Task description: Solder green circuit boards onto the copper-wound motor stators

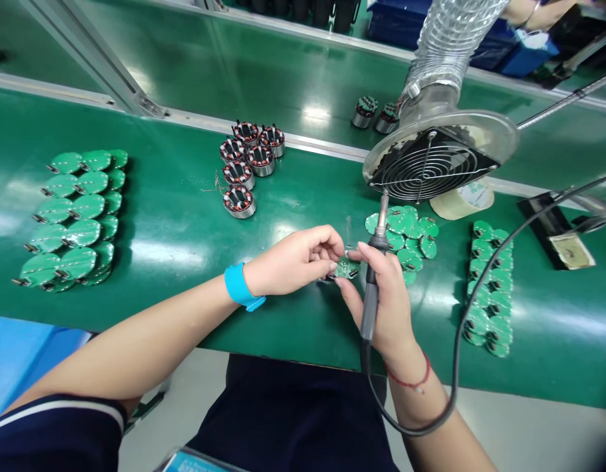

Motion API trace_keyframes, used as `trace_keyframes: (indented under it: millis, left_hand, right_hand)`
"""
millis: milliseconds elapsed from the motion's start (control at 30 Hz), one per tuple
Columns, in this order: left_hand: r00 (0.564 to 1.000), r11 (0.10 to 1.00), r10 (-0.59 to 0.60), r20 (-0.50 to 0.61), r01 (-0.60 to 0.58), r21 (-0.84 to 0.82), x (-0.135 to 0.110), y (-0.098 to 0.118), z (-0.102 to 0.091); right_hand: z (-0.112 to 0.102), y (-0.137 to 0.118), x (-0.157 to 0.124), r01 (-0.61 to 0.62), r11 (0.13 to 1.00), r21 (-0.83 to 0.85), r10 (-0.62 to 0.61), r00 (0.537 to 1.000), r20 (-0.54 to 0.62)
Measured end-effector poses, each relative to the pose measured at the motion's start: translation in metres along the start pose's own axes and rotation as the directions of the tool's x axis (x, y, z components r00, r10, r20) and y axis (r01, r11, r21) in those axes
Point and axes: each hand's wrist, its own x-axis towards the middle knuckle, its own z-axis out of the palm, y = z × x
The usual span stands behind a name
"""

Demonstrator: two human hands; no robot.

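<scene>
A small round green circuit board [346,268] sits between my two hands, low over the bench. My left hand [303,259], with a blue band at its wrist, is closed with curled fingers at the board's left side; its fingertips partly cover the board. A grey-and-black soldering iron [370,305] rests in my right hand [388,301], its metal end pointing up and away from the board. The thumb and index fingertip of that hand also reach the board's right edge. What lies under the board is mostly hidden.
Several motor stators [239,202] stand at back centre. Green boards lie in rows at left [81,233] and right [489,288], with a loose pile [405,229] beyond my right hand. A fume extractor hood [430,164] hangs above; the iron's cable [457,367] loops right.
</scene>
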Motion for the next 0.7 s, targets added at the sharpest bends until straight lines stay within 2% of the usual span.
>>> trace_keyframes:
  millis: [167,233,333,400,467,567,633,700]
  left_hand:
    - [1.0,0.998,0.014,-0.022,-0.013,0.067,0.0,-0.003,0.003]
    - [0.997,0.977,0.075,-0.027,-0.069,0.203,-0.001,-0.001,0.002]
    - [0.983,0.867,0.185,-0.014,-0.156,0.474,-0.002,0.002,0.001]
    - [0.978,0.806,0.208,0.001,-0.172,0.566,-0.003,0.002,0.001]
    - [0.979,0.801,0.201,0.016,-0.174,0.572,-0.004,0.001,0.002]
    - [0.983,0.843,0.182,0.023,-0.168,0.511,-0.005,-0.001,0.005]
    - [0.984,0.845,0.179,0.027,-0.167,0.508,-0.006,-0.002,0.008]
    - [0.981,0.822,0.193,0.016,-0.17,0.544,-0.008,-0.003,0.012]
  right_hand:
    - [0.0,-0.006,0.006,0.058,0.998,-0.001,-0.058,0.998,-0.026]
    - [0.0,-0.006,0.008,0.068,0.997,-0.029,-0.069,0.996,-0.047]
    - [-0.001,-0.006,0.008,0.018,0.998,-0.059,-0.022,0.997,-0.071]
    - [-0.001,-0.007,0.008,-0.028,0.995,-0.092,0.024,0.998,-0.051]
    - [-0.001,-0.01,0.007,-0.052,0.989,-0.14,0.052,0.999,-0.006]
    - [-0.003,-0.013,0.004,-0.03,0.983,-0.18,0.039,0.998,0.043]
    - [-0.008,-0.013,0.0,-0.02,0.989,-0.149,0.023,1.0,0.019]
    - [-0.016,-0.012,-0.007,-0.073,0.994,-0.079,0.07,0.997,-0.037]
